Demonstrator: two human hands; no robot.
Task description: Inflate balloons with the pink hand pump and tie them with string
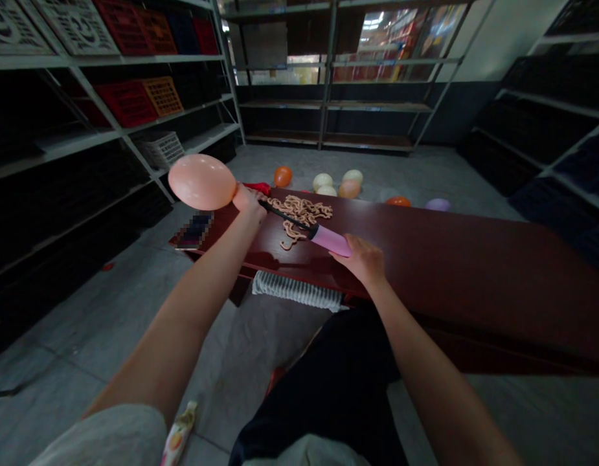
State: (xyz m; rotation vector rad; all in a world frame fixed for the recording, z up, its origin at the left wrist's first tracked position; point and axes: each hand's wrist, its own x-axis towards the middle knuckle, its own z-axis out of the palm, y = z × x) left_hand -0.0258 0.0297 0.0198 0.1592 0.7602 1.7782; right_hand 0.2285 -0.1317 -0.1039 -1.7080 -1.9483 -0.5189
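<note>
A peach balloon (202,181), swollen with air, sticks out to the left from my left hand (250,199). The fingers of that hand are closed round the balloon's neck, where the black rod of a pink balloon pump (331,239) meets it. My right hand (364,257) is wrapped round the pump's pink body at its other end. The pump slants down to the right above the table (454,259), its black rod drawn out. Behind it on the tabletop lies a tangled heap of limp, beige long balloons (304,210).
Several blown-up balloons lie on the floor beyond the table, among them an orange balloon (282,176) and a purple balloon (438,204). A pixelated dark object (195,231) rests at the table's left end. Shelves with crates (129,102) stand left.
</note>
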